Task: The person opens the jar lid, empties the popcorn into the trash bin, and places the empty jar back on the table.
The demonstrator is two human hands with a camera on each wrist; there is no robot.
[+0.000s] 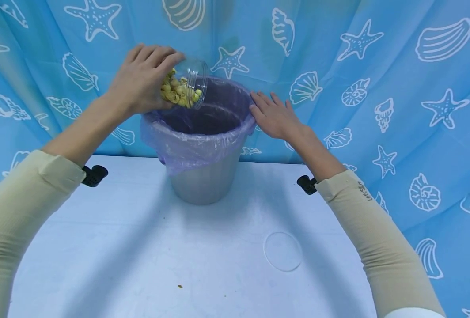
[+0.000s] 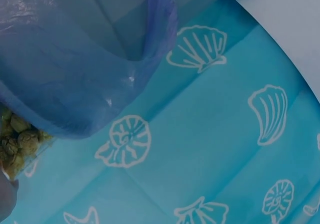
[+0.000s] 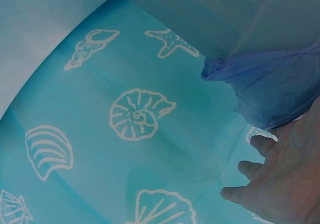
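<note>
My left hand [image 1: 147, 81] grips a clear jar [image 1: 197, 81] tipped on its side, its mouth over the left rim of a trash bin [image 1: 205, 181]. Yellow popcorn-like pieces [image 1: 177, 92] lie heaped inside the jar, some right at its mouth. A purple plastic bag [image 1: 195, 152] lines the bin and folds down over its outside. At the bin's right rim, my right hand [image 1: 274, 115] rests with its fingers extended against the bag edge. In the left wrist view, the jar's pieces [image 2: 20, 139] show beside the bag.
On the white table [image 1: 139, 256] a thin clear ring [image 1: 282, 251] lies to the right. A small brown crumb [image 1: 180, 286] is near the front. Behind the bin hangs a blue curtain [image 1: 326, 57] with white shells and starfish.
</note>
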